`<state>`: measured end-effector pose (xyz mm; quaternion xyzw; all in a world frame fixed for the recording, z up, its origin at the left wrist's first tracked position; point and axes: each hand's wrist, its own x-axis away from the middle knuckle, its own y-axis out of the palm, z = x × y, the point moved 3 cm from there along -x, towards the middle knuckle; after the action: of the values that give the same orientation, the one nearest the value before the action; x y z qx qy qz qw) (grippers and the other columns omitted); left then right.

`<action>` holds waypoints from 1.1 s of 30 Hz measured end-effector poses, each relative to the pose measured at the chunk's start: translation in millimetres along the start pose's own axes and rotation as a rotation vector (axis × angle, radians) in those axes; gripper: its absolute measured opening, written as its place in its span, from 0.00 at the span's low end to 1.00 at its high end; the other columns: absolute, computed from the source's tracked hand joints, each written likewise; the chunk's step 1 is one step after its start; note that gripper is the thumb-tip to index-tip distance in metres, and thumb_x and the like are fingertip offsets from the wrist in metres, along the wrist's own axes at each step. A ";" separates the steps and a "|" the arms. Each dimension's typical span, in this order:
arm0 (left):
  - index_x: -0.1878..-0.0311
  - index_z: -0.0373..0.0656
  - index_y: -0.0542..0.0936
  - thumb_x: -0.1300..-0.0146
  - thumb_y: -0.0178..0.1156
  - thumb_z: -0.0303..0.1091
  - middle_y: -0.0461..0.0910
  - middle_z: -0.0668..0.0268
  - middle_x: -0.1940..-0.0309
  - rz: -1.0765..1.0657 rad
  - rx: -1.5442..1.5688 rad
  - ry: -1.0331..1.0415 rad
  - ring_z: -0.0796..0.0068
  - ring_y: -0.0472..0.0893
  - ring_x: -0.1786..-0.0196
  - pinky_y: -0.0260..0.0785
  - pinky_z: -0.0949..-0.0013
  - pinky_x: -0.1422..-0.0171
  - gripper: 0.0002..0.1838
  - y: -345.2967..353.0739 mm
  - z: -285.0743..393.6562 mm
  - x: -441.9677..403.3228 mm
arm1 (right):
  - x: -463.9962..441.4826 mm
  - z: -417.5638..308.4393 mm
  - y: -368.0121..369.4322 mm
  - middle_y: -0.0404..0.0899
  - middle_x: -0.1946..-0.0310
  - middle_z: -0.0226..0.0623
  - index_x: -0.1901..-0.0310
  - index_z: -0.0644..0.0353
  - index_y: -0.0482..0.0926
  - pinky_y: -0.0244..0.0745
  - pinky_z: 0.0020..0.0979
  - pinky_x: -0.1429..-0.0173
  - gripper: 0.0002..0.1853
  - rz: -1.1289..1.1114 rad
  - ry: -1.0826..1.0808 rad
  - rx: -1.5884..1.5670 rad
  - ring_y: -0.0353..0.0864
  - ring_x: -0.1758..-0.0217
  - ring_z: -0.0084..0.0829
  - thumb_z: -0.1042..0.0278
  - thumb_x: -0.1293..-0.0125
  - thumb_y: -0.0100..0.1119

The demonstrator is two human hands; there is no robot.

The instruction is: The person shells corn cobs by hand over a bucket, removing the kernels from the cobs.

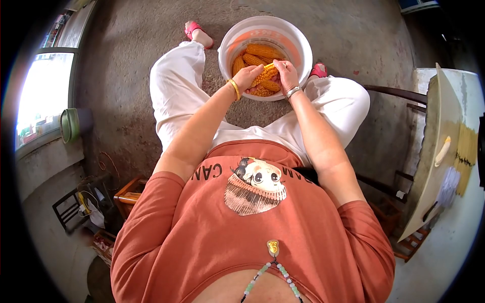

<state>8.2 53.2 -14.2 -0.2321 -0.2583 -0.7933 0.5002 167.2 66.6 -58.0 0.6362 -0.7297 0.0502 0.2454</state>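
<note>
Head view: I observe one yellow, elongated, kernel-covered corn cob (265,74) at the mouth of a round white plastic bucket (301,43). The left hand (247,77), below a gold-coloured bangle (236,90), is closed on its nearer end; the right hand (287,76) grips its farther end. Other yellow cobs (262,51) lie inside the bucket, which stands on the grey concrete floor (126,101). I judge the cob light, stiff and rough, with little tendency to slip; individual kernels may detach. Take hold near both ends, wrapping the body.
</note>
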 end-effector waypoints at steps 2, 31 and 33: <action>0.57 0.47 0.74 0.31 0.43 0.54 0.71 0.71 0.81 0.013 0.027 0.004 0.83 0.65 0.88 0.52 0.79 0.87 0.20 0.0 -0.5 0.3 | -1.5 1.9 -0.2 0.75 0.73 0.34 0.63 0.63 0.71 0.76 0.23 0.77 0.17 -0.002 -0.016 0.027 0.75 0.80 0.23 0.57 0.41 0.62; 0.58 0.46 0.77 0.30 0.41 0.55 0.69 0.70 0.88 0.128 -0.004 -0.077 0.81 0.64 0.92 0.53 0.77 0.89 0.24 0.3 6.4 3.1 | 5.1 -2.7 3.2 0.74 0.67 0.34 0.58 0.62 0.68 0.81 0.25 0.68 0.18 -0.138 -0.066 0.050 0.78 0.69 0.22 0.55 0.37 0.57; 0.58 0.45 0.77 0.30 0.40 0.54 0.70 0.69 0.86 0.119 0.005 -0.089 0.81 0.65 0.91 0.54 0.77 0.88 0.23 0.4 7.0 3.6 | 4.7 -0.9 2.6 0.74 0.68 0.33 0.58 0.61 0.70 0.81 0.26 0.68 0.16 -0.108 -0.059 0.008 0.78 0.70 0.23 0.56 0.37 0.56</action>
<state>7.9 55.1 -6.5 -0.2807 -0.2678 -0.7504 0.5352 164.7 63.2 -54.6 0.6770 -0.7010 0.0209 0.2234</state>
